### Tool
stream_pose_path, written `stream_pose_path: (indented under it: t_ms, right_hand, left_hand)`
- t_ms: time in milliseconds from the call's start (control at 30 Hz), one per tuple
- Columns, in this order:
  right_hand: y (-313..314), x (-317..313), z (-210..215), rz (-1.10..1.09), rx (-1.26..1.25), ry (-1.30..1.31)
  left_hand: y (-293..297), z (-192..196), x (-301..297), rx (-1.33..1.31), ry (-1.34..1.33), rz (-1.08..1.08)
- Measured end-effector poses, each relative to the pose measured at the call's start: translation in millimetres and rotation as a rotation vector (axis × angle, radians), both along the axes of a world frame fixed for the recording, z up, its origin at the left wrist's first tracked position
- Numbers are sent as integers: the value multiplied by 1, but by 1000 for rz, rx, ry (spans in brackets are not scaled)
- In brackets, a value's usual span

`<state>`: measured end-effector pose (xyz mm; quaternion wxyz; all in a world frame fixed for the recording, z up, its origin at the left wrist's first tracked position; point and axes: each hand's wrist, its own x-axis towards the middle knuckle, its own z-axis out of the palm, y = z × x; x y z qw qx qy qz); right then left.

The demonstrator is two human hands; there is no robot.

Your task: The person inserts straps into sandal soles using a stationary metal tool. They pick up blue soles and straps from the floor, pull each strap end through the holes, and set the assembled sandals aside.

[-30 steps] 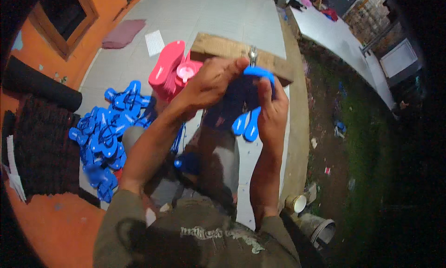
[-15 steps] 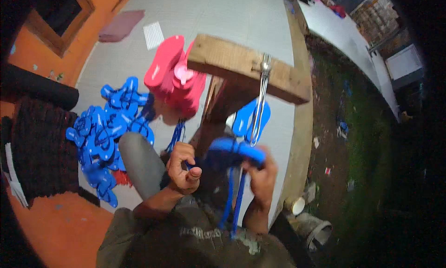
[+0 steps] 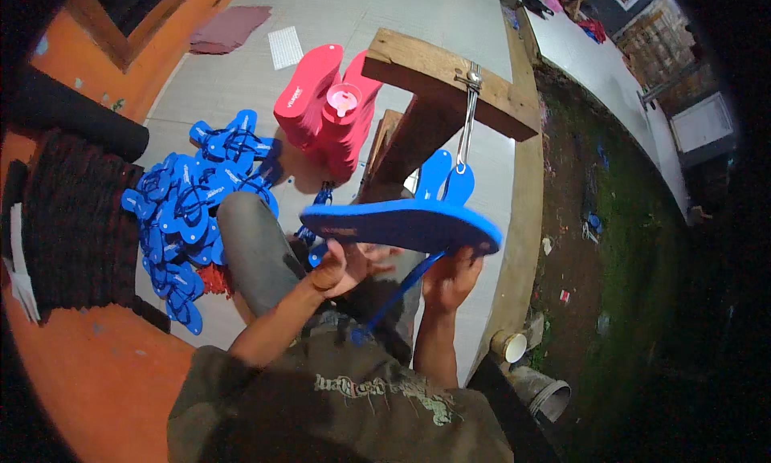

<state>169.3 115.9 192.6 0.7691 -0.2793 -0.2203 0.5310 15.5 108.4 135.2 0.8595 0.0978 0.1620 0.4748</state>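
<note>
A blue flip-flop sole (image 3: pixel 393 224) is held up in front of me, tilted, its dark underside partly turned toward me. My right hand (image 3: pixel 451 280) grips its right end from below. From near that hand a blue strap (image 3: pixel 395 298) hangs down toward my lap. My left hand (image 3: pixel 351 269) is just under the sole's left part with its fingers stretched out; whether it touches the sole I cannot tell. Beyond the sole stands a wooden beam (image 3: pixel 422 68) on a post, with a long metal hook tool (image 3: pixel 468 126) fixed to it. Two blue soles (image 3: pixel 435 174) lie behind the hook.
Pink soles (image 3: pixel 307 89) stand stacked beyond my knee, with a small pink container (image 3: pixel 343 99) on top. To the left lies a heap of blue flip-flops (image 3: pixel 189 202). Dark blue straps (image 3: pixel 323 196) lie by the post. Dark rolled material (image 3: pixel 80 114) lines the orange wall.
The sole has swung out wide and flatter across my front in my right hand. My left hand has opened from a closed grip and moved right, under the sole. The view has shifted slightly.
</note>
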Motion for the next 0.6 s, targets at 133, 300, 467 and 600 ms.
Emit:
stream_pose_path:
  t_ms: [133, 300, 467, 600]
  right_hand:
    - [-3, 10, -12, 233, -256, -722]
    - [23, 0, 49, 85, 98, -884]
    - [50, 7, 46, 138, 308, -782]
    - [76, 17, 43, -4, 626, -722]
  left_hand:
    - [48, 26, -18, 32, 174, 616]
    - [60, 85, -19, 616, 1124, 206]
    - [96, 97, -8, 1434, 891, 481]
    - [118, 132, -2, 1713, 865, 499]
